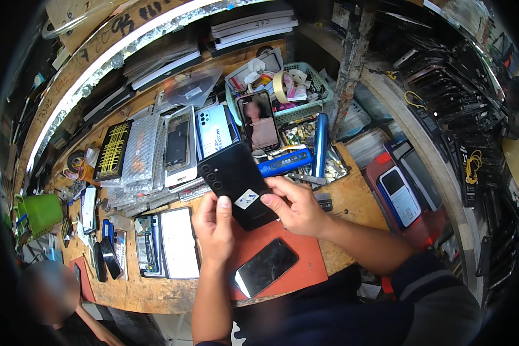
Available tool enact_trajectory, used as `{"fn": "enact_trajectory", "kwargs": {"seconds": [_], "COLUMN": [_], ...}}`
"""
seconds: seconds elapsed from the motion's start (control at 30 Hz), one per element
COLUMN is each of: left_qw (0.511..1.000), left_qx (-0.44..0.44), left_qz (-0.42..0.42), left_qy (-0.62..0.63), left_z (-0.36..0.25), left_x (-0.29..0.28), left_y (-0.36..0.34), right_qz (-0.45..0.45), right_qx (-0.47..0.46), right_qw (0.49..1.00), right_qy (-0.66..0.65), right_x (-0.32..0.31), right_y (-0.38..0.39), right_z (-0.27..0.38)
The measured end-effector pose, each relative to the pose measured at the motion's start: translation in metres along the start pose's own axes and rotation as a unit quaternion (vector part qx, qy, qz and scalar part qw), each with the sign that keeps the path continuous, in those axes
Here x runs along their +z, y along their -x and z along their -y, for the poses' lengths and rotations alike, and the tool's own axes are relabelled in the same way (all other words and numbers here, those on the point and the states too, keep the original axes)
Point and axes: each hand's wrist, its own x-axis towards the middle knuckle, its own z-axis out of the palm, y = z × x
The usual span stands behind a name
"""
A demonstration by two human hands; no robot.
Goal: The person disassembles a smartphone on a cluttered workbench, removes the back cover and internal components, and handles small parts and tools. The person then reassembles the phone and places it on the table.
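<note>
A black phone (230,176), its back with several camera lenses and a white sticker turned up, is tilted between my two hands. My left hand (212,225) grips its lower left side, thumb on the back. My right hand (296,209) grips the right side near the bottom, thumb by the sticker. Below them a second dark phone (266,266) lies on a red-orange mat (305,262). Left of my left hand lies an opened device (149,248) beside a white panel (177,242). Behind the held phone stands another phone (259,121) with a lit screen.
Boxes and bubble-wrapped packets (138,150) crowd the wooden bench (352,199), with a green basket (314,81) at the back and a green bin (37,210) at left. Phones (399,196) and stacked dark items (444,81) fill the right shelf. Another person (101,328) is at lower left.
</note>
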Motion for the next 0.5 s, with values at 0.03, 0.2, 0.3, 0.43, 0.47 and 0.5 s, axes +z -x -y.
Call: {"fn": "enact_trajectory", "kwargs": {"seconds": [0.03,0.2,0.3,0.43,0.47,0.5], "left_qw": [1.000,0.983,0.980,0.986,0.988,0.988], "left_qx": [0.011,-0.003,0.014,0.058,0.075,0.065], "left_qz": [0.013,-0.024,-0.016,-0.014,-0.002,-0.005], "left_qy": [-0.003,0.182,0.196,0.159,0.137,0.139], "left_z": [-0.003,-0.001,0.003,0.004,0.002,0.001], "left_x": [-0.006,-0.018,-0.024,-0.020,-0.019,-0.015], "left_y": [-0.002,-0.010,-0.009,-0.007,-0.007,-0.007], "right_qz": [0.006,0.012,0.023,0.066,0.077,0.078], "right_qx": [0.001,-0.176,-0.168,-0.138,-0.129,-0.137], "right_qw": [1.000,0.979,0.978,0.976,0.975,0.973], "right_qy": [-0.003,0.106,0.119,0.155,0.165,0.166], "right_x": [0.001,0.008,0.008,0.008,0.009,0.010], "right_y": [0.001,-0.002,0.000,0.004,0.005,0.005], "right_z": [0.000,-0.005,-0.004,0.001,0.002,0.003]}}
